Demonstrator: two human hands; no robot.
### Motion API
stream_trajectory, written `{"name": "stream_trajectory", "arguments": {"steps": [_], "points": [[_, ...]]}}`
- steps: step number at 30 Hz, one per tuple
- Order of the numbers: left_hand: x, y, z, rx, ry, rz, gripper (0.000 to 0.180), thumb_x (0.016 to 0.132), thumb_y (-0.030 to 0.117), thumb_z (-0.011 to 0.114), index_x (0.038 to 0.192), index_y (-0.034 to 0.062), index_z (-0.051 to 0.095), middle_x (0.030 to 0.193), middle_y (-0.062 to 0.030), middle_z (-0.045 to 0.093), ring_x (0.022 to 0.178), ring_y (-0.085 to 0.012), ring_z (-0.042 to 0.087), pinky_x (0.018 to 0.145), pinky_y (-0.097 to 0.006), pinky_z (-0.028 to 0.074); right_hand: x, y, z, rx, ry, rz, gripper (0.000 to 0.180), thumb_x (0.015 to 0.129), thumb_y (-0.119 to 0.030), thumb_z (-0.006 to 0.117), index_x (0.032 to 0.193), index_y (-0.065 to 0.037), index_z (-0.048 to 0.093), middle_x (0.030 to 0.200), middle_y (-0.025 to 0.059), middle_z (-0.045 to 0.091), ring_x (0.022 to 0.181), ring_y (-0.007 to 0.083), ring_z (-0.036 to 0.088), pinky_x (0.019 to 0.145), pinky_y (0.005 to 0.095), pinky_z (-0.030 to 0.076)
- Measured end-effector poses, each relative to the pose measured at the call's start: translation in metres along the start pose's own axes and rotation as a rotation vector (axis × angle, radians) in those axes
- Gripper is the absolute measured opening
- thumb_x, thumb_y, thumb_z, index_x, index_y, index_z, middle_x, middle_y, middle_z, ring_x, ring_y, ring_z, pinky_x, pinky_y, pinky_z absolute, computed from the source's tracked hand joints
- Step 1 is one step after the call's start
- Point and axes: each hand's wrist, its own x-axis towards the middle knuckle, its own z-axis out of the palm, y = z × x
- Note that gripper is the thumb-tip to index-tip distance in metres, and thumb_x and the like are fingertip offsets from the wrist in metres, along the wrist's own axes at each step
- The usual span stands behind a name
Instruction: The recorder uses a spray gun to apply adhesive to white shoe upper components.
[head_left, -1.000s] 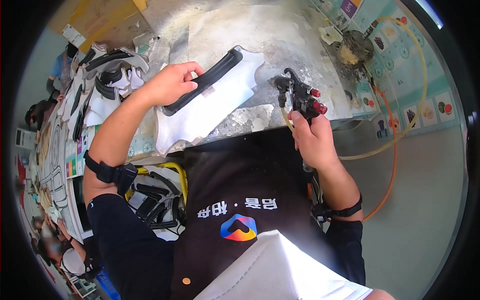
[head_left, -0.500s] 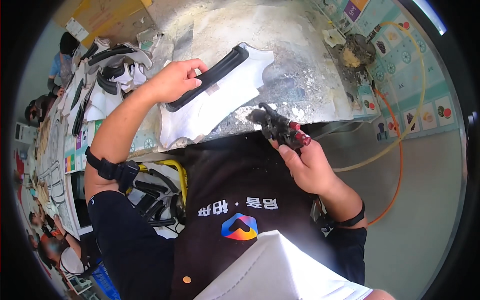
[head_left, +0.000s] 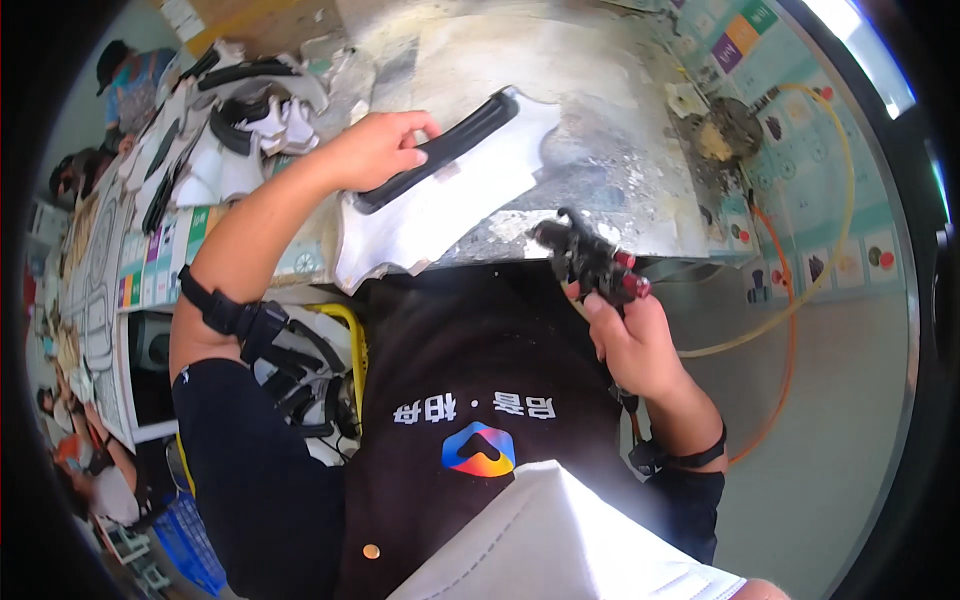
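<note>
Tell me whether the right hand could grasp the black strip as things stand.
Probably not without freeing itself: the right hand is wrapped around a spray gun. The upper end of the black strip looks uncovered, though, with the left hand near its lower end.

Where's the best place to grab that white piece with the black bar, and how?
Probably by the black bar, a bit left of its middle, coming from the left. The bar is long, narrow and looks raised, while the white piece lies broad and thin on the table, so thumb and fingers might pinch across the bar. The left hand is right there.
</note>
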Motion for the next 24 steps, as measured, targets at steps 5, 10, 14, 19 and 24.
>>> {"name": "stream_trajectory", "arguments": {"steps": [5,10,14,19,24], "points": [[-0.016,0.003,-0.016,-0.062,0.096,0.036,0.029,0.093,0.011,0.067,0.122,0.0071,0.062,0.08,-0.0033,0.062,0.074,-0.0143,0.058,0.07,-0.032,0.048,0.011,0.011,-0.028,-0.481,0.22,-0.434,0.046,0.093,-0.005,0.066,0.137,-0.002,0.058,0.124,0.0194,0.063,0.108,0.0352,0.066,0.091,0.0399,0.052],[-0.049,-0.01,-0.036,-0.207,0.161,0.009,0.029,0.097,0.011,0.065,0.125,0.0041,0.06,0.084,0.0007,0.06,0.078,-0.0099,0.056,0.072,-0.029,0.047,0.07,0.046,-0.09,-0.93,0.558,-0.499,0.064,0.083,0.005,0.068,0.143,-0.017,0.058,0.127,0.0154,0.057,0.106,0.0385,0.063,0.086,0.0429,0.054],[-0.054,-0.03,-0.037,-0.463,0.179,0.026,0.03,0.098,0.01,0.066,0.126,0.0028,0.059,0.088,0.0016,0.06,0.08,-0.0077,0.055,0.074,-0.027,0.047,0.112,0.096,-0.097,-0.941,0.812,-0.473,0.056,0.088,-0.008,0.07,0.142,-0.019,0.058,0.122,0.0125,0.057,0.102,0.0343,0.064,0.082,0.0427,0.055],[-0.073,-0.041,-0.029,-0.699,0.184,-0.048,0.041,0.095,0.013,0.07,0.132,0.001,0.058,0.108,-0.0075,0.071,0.098,-0.0118,0.063,0.084,-0.029,0.052,0.131,0.099,-0.084,-0.937,0.696,-0.384,0.056,0.089,-0.011,0.063,0.144,-0.018,0.056,0.124,0.014,0.057,0.11,0.037,0.061,0.089,0.0466,0.052],[-0.053,-0.026,0.031,-0.743,-0.025,-0.015,0.044,0.092,0.018,0.075,0.13,0.0002,0.059,0.107,-0.0075,0.068,0.099,-0.014,0.062,0.09,-0.031,0.05,0.128,0.106,-0.086,-0.939,0.727,-0.278,0.052,0.094,-0.016,0.062,0.145,-0.02,0.055,0.121,0.0157,0.057,0.104,0.0399,0.062,0.085,0.0481,0.052]]}}
